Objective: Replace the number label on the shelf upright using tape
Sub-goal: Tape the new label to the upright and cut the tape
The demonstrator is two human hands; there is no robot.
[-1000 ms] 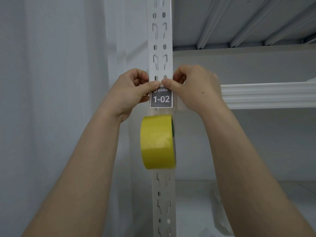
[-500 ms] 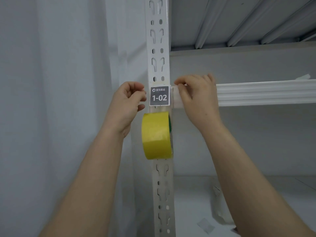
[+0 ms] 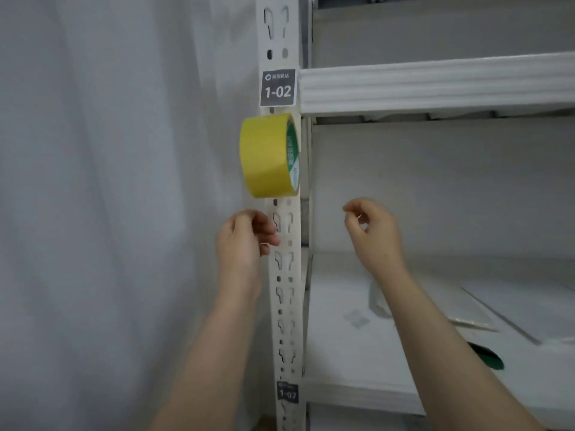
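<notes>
My left grip (image 3: 245,241) and right grip (image 3: 373,231) are hanging loosely curled, holding nothing, below the tape roll (image 3: 267,155) dangling under the label (image 3: 277,88) on the upright (image 3: 284,275); I'm guessing its weight could be peeling that label off.

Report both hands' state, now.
Left hand: open, fingers loosely curled, holding nothing, below the yellow tape roll at the white slotted metal upright.
Right hand: open, fingers loosely curled, holding nothing.
</notes>
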